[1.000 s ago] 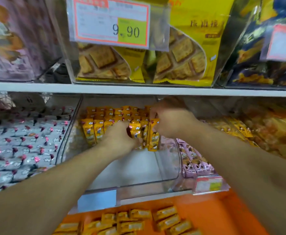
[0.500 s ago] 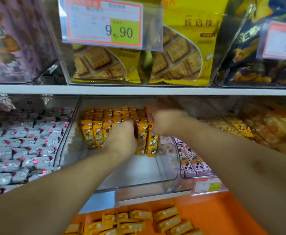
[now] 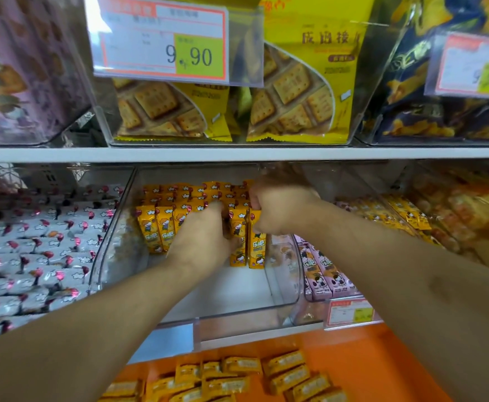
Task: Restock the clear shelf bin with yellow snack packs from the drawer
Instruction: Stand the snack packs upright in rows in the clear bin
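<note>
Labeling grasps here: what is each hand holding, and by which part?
Right hand pinches the top edge of an upright yellow snack pack. Left hand rests against the neighbouring packs; any grip is hidden.

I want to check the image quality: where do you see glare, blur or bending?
Head view: wide-angle bending curves the shelf edge; glare whitens the price tag; the right-hand price tag is unreadably blurred; the clear bin wall carries reflections.

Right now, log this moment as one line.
left hand: on yellow packs | right hand: pinching pack top | clear bin: front empty
</note>
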Demonstrator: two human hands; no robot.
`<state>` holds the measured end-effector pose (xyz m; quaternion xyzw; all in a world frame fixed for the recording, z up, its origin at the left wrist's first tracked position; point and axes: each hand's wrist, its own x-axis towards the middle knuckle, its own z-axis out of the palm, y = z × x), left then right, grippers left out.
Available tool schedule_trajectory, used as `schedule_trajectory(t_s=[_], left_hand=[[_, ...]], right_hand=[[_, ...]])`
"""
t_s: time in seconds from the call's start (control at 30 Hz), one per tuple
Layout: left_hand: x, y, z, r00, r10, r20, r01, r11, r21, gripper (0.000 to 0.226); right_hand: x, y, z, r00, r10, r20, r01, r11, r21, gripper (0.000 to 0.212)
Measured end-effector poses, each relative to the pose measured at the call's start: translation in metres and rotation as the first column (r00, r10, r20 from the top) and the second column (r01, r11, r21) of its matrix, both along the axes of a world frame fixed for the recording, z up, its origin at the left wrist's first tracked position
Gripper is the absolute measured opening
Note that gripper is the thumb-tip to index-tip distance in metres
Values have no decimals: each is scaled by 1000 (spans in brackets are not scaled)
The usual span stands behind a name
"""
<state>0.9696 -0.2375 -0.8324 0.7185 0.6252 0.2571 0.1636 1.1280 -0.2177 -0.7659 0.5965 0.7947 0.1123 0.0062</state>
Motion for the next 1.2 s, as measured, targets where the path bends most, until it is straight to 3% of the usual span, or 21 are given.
schedule_trajectory(t_s=[0.1, 0.17, 0.23, 0.3, 0.37, 0.47, 0.63, 1.0, 1.2], left_hand=[[0, -5, 2, 1000, -10, -13, 10, 1000, 27, 50], [0, -8, 5, 999, -13, -39, 17, 995, 93, 60], [0, -8, 9, 994, -15, -112, 35, 983, 182, 74], [2, -5, 14, 975, -19, -220, 72, 970, 234, 91], [7, 1, 18, 947, -39, -319, 118, 966, 231, 106], [14, 9, 17, 905, -47, -423, 152, 964, 218, 117], [21, 19, 10, 893, -56, -447, 160, 967, 198, 113], [26, 16, 0, 878, -8, -478, 138, 962, 238, 103], [27, 15, 4, 838, -23, -545, 163, 964, 210, 119]], right_hand=[[3, 0, -1, 999, 17, -41, -18, 1000, -10, 42], [11, -2, -2, 984, 16, -180, -22, 999, -30, 42], [22, -13, -1, 922, 2, -388, -11, 1000, -22, 42], [34, -32, -2, 822, -48, -567, 13, 998, -65, 55], [45, -55, -7, 746, -113, -656, 10, 987, -158, 68], [51, -80, -20, 705, -113, -700, -73, 970, -230, 86], [55, -86, -32, 693, -113, -712, -98, 964, -248, 103], [60, -84, -37, 669, -102, -736, -127, 960, -249, 101], [60, -85, -36, 668, -104, -737, -133, 958, -256, 101]])
